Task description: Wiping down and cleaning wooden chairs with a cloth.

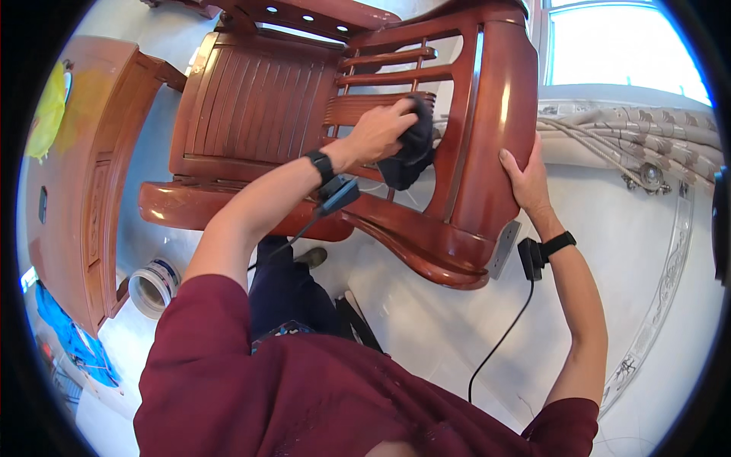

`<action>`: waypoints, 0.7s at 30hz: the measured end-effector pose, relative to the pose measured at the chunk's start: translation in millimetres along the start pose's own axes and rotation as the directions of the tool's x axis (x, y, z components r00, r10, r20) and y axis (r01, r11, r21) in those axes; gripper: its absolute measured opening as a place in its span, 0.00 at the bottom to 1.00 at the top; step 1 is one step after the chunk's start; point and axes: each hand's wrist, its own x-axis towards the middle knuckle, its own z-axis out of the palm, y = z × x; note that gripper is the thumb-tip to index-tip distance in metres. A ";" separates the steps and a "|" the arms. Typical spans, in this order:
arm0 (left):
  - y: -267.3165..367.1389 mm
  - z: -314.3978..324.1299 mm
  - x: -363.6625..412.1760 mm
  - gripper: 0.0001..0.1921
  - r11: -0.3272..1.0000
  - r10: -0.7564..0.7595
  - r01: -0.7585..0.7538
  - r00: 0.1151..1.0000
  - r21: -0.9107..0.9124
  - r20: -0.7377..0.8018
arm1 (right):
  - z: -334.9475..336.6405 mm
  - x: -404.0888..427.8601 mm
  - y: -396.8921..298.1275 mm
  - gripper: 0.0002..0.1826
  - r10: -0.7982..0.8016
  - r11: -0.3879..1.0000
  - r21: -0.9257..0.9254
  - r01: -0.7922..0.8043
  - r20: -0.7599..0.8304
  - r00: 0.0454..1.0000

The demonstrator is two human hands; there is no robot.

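A polished red-brown wooden armchair (257, 108) with a slatted seat is in front of me. My left hand (382, 131) grips a bunched black cloth (420, 137) against the slats of the chair's backrest (377, 108). Part of the cloth hangs over the gaps between the slats. At the outer end of the backrest, my right hand (528, 180) holds the broad top rail (502, 125). Its thumb lies on the near face, while the other fingers are mostly hidden behind the rail. A black strap with a small cabled device is on each wrist.
A wooden cabinet (85, 188) stands at the left with a yellow cloth (48, 114) on it. Beside it are a white plastic bucket (151, 291) and blue plastic sheeting (74, 337). Gathered curtains (645, 128) hang below the bright window (622, 51). Cables run from both wrists.
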 end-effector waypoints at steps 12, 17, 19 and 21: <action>-50.5 54.2 -5.6 0.35 0.965 0.208 -0.221 0.973 0.140 0.102 | 1.8 -1.2 -0.4 0.43 0.026 0.999 0.042 -0.027 0.022 0.999; -74.5 58.2 45.3 0.22 0.932 0.328 -0.334 0.942 0.139 0.066 | 4.5 -0.4 -1.6 0.45 0.093 0.994 0.055 -0.095 0.027 0.995; -68.6 56.7 61.9 0.19 0.889 0.410 -0.383 0.910 0.251 -0.066 | 4.6 -1.2 -5.3 0.46 0.097 0.994 0.039 -0.097 0.023 0.995; -63.1 53.1 82.3 0.19 0.942 0.228 -0.237 0.972 0.237 0.064 | 3.8 -1.0 -4.9 0.46 0.116 0.992 0.045 -0.117 0.026 0.993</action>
